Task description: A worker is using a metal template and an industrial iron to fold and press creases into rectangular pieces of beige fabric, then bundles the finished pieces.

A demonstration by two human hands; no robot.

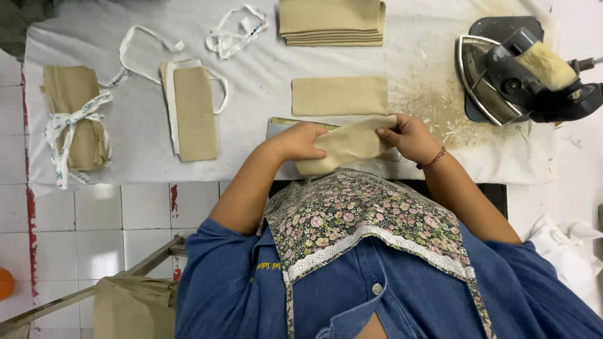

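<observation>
Gripping one tan fabric piece between them at the near table edge, the left hand pinches its left part and the right hand its upper right corner. Beneath it, a grey plate is mostly hidden. Bare white cloth lies open leftward; a folded tan piece sits just beyond, and the iron stands to the right.

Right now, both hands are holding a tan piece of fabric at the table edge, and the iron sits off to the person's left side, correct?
Not quite. The head view shows the iron on the person's right side, not the left. The rest holds: the left hand and right hand both hold the tan piece of fabric at the near edge of the table.
</observation>
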